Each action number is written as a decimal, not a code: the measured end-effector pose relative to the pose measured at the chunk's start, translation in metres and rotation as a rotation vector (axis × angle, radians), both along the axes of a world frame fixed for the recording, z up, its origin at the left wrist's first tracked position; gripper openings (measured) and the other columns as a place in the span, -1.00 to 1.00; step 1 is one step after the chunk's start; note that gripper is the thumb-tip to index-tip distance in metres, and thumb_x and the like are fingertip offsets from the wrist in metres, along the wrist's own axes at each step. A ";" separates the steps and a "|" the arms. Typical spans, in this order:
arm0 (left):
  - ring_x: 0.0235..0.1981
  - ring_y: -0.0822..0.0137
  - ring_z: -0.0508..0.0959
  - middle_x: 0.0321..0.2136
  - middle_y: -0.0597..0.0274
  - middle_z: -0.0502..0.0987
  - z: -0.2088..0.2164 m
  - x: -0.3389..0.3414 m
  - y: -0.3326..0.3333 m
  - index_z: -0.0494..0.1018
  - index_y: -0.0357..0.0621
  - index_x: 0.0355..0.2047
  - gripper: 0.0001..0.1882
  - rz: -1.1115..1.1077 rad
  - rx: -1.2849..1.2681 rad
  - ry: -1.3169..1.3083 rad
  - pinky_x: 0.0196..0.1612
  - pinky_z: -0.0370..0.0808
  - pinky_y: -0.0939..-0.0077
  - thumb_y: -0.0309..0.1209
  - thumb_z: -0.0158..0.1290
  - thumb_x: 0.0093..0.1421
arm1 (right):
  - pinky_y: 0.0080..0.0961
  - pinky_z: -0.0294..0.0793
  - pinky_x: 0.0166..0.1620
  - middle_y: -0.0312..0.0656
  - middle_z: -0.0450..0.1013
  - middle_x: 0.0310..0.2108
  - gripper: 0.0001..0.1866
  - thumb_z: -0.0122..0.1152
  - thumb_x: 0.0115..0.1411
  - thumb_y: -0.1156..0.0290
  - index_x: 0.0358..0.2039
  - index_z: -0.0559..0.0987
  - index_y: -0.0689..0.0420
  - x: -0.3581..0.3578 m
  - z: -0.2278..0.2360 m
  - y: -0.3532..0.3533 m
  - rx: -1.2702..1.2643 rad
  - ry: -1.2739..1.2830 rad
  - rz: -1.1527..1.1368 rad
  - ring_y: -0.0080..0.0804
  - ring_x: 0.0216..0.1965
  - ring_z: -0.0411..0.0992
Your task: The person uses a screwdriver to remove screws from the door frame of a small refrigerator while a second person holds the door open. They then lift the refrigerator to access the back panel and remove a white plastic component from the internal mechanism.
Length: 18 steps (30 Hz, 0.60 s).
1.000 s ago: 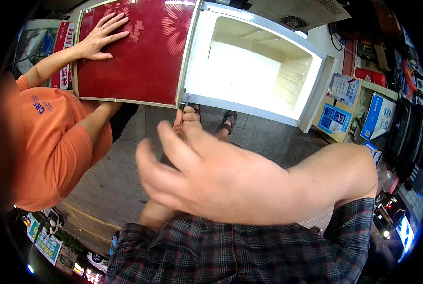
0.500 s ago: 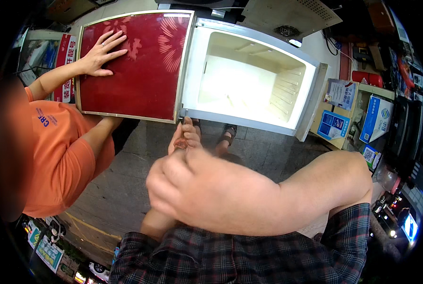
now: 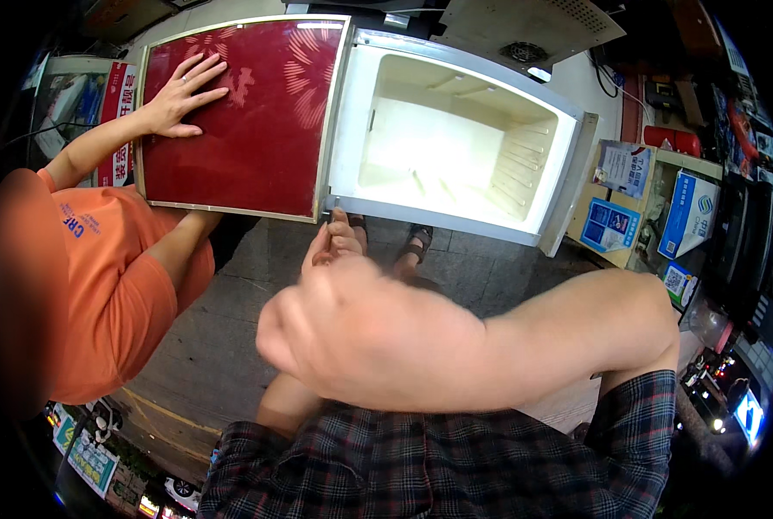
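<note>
My left hand (image 3: 344,235) is closed near the lower corner between a red glass-fronted fridge door (image 3: 256,147) and an open white fridge compartment (image 3: 447,143). In its fingers is a slim tool with a reddish-brown end (image 3: 321,257), its tip at the metal hinge corner. My right hand (image 3: 360,333), blurred by motion, is closed in a fist just nearer to me, covering part of the left hand and the tool. Whatever the fist holds is hidden. A co-worker's hand (image 3: 179,99) lies flat with spread fingers on the red door.
The co-worker in an orange shirt (image 3: 109,285) stands at left. Cardboard and blue boxes (image 3: 689,216) stand on the right beside a red cylinder (image 3: 672,140). A metal appliance casing (image 3: 529,30) is behind the fridge. Sandalled feet (image 3: 416,244) show on the grey tiled floor (image 3: 230,329).
My right fist has shifted slightly left and away from me, covering more of the tool's reddish-brown end. My left hand stays at the hinge corner. The co-worker's hand remains on the door.
</note>
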<state>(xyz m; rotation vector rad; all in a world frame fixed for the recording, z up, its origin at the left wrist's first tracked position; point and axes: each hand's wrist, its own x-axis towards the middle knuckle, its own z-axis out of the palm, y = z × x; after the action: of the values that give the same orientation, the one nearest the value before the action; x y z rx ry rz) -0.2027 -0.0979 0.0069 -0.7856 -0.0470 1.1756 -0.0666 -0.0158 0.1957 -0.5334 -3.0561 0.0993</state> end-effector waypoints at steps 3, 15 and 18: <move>-0.05 0.22 0.69 -0.09 0.15 0.65 -0.015 0.002 -0.008 0.40 -0.23 0.27 -0.65 0.036 0.014 -0.038 0.06 0.68 0.31 -0.37 -0.12 0.59 | -0.48 0.34 -0.22 -0.24 0.46 -0.31 -0.71 0.18 0.26 0.22 -0.17 0.55 0.19 0.002 0.003 0.003 0.014 0.049 0.025 -0.34 -0.31 0.45; -0.05 0.22 0.69 -0.08 0.16 0.66 -0.016 0.006 -0.011 0.41 -0.20 0.30 -0.62 0.051 0.045 0.019 0.07 0.69 0.32 -0.36 -0.13 0.57 | -0.48 0.33 -0.24 -0.29 0.42 -0.30 -0.64 0.13 0.31 0.17 -0.05 0.57 0.17 0.002 0.010 -0.007 0.007 -0.059 0.016 -0.41 -0.30 0.43; -0.05 0.23 0.69 -0.07 0.17 0.66 -0.022 0.004 -0.013 0.41 -0.19 0.30 -0.62 0.032 0.066 0.035 0.06 0.69 0.33 -0.35 -0.14 0.59 | -0.51 0.32 -0.24 -0.29 0.40 -0.36 -0.59 0.13 0.32 0.17 0.06 0.56 0.16 0.002 0.007 -0.002 0.048 -0.041 0.060 -0.43 -0.36 0.41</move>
<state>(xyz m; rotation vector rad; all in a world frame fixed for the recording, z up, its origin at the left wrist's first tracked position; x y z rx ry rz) -0.1990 -0.1113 -0.0153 -0.7085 -0.0691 1.2118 -0.0644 -0.0177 0.2031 -0.4471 -3.1059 0.0176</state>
